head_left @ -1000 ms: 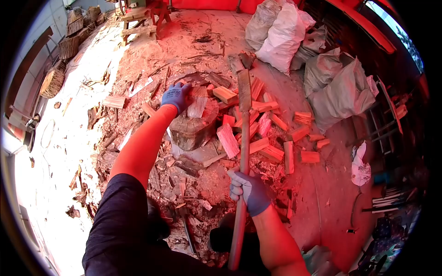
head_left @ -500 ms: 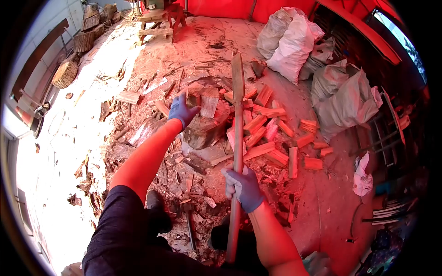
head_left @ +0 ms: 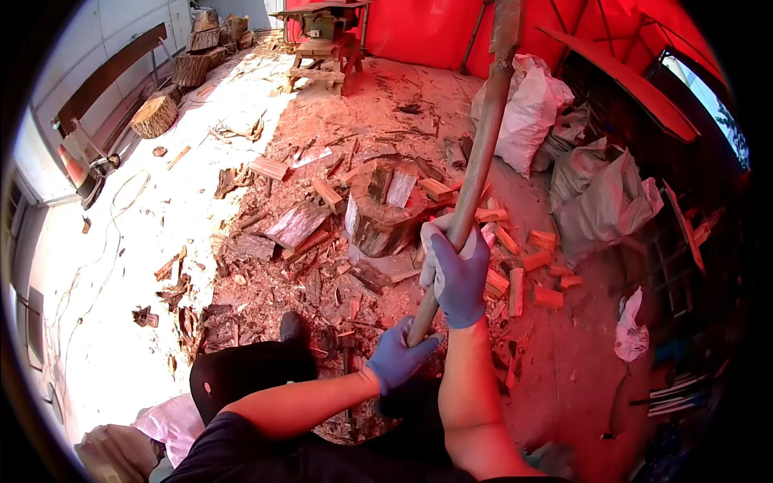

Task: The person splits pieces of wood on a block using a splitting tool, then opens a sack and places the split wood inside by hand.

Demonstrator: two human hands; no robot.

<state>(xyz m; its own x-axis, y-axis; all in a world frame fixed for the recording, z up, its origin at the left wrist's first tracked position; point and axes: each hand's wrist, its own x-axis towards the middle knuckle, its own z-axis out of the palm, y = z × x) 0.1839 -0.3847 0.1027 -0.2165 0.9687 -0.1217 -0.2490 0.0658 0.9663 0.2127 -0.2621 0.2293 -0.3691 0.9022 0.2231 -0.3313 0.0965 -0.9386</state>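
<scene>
A long-handled tool (head_left: pixel 477 169), raised at a slant, fills the centre right, its head near the top edge. My right hand (head_left: pixel 457 272), in a grey-blue glove, grips the handle midway. Lower down, my left hand (head_left: pixel 401 354) is closed round the handle's bottom end. Beyond the hands stands a chopping block (head_left: pixel 386 225) with a pale piece of wood (head_left: pixel 401 188) upright on its top. Split firewood (head_left: pixel 548 298) lies to the right of the block, partly hidden behind the handle and my right hand.
Bark and wood scraps (head_left: pixel 296 224) litter the floor round the block. Full sacks (head_left: pixel 600 201) stand at the right. Log rounds (head_left: pixel 155 117) line the left wall. A wooden stand (head_left: pixel 320 68) is at the back. My shoe (head_left: pixel 295 328) shows below the block.
My left hand has left the block area and taken hold of the handle's lower end. My right hand has moved up, and the tool is raised higher. The view has shifted.
</scene>
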